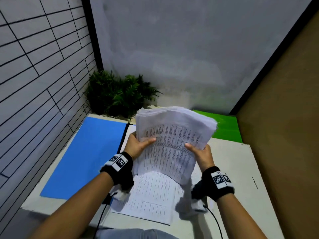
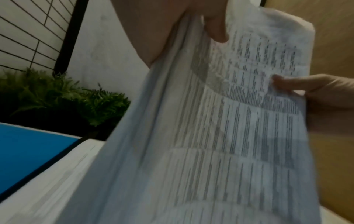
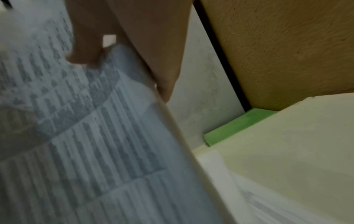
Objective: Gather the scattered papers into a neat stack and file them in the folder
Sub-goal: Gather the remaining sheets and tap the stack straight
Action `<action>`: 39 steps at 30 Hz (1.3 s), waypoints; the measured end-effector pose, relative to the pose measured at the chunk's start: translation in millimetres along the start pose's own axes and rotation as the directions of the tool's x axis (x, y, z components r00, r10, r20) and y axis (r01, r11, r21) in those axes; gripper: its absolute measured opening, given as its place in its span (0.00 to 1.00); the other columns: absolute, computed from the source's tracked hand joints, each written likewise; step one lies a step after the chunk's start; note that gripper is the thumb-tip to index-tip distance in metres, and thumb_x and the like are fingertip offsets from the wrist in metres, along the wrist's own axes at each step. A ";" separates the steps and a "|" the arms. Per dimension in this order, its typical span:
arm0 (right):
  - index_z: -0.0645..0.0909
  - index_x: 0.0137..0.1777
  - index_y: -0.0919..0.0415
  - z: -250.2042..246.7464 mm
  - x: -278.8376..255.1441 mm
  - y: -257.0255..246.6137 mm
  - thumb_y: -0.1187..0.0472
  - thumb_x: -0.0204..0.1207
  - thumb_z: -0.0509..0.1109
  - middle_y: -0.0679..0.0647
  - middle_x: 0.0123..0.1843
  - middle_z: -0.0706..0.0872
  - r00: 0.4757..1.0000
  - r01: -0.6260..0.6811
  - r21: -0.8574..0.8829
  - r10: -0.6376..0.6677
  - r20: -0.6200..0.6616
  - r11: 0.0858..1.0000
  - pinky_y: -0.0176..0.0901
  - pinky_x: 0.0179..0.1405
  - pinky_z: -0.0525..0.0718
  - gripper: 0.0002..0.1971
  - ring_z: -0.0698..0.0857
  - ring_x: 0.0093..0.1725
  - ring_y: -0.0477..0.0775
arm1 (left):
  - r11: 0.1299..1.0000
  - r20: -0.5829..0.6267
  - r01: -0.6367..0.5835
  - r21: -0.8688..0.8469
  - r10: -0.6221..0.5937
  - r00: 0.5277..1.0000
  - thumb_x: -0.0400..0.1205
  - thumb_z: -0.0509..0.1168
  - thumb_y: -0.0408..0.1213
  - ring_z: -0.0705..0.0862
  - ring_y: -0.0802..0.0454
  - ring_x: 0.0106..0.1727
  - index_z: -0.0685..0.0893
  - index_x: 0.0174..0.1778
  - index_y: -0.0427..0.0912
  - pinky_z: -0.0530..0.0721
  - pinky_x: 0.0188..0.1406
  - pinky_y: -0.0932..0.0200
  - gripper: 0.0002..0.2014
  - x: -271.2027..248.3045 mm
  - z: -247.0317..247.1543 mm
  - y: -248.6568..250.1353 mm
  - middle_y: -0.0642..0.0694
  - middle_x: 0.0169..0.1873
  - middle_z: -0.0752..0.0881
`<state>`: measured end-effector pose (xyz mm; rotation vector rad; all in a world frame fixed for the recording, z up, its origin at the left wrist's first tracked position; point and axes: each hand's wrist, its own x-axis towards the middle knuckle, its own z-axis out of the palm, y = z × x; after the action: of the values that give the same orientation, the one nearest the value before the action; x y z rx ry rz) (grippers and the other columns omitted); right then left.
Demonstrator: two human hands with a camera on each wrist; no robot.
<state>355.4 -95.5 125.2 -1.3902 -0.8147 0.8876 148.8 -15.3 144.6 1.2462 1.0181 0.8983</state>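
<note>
A thick stack of printed papers [image 1: 172, 140] is lifted upright over the table, its top edge bowed away from me. My left hand [image 1: 140, 144] grips its left edge, thumb across the printed front. My right hand [image 1: 198, 150] grips the right edge the same way. The left wrist view shows the stack [image 2: 220, 121] close up with both thumbs on it; in the right wrist view the stack [image 3: 86, 136] fills the left half. More printed sheets [image 1: 151, 195] lie flat below, on the right half of an open blue folder [image 1: 86, 156].
A white table [image 1: 229, 169] carries everything. A green block [image 1: 226, 128] lies at the back right, a leafy plant [image 1: 119, 94] at the back left corner. A brown board [image 1: 284, 126] walls off the right side, a tiled wall the left. Cables hang from both wristbands.
</note>
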 end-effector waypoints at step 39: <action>0.79 0.55 0.77 -60.9 -41.5 30.4 0.71 0.75 0.67 0.62 0.49 0.80 0.789 -0.379 -0.037 0.302 -0.534 0.925 0.25 0.27 0.77 0.11 0.81 0.34 0.47 | 0.478 -0.272 0.431 0.765 -0.367 0.890 0.71 0.73 0.43 0.70 0.34 0.69 0.59 0.71 0.29 0.76 0.64 0.45 0.41 29.0 0.9 -156.5 0.32 0.70 0.66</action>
<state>389.3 -160.8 94.5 -1.8362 -0.2071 0.6714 158.0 -6.8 -14.0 1.6114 1.8164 0.0307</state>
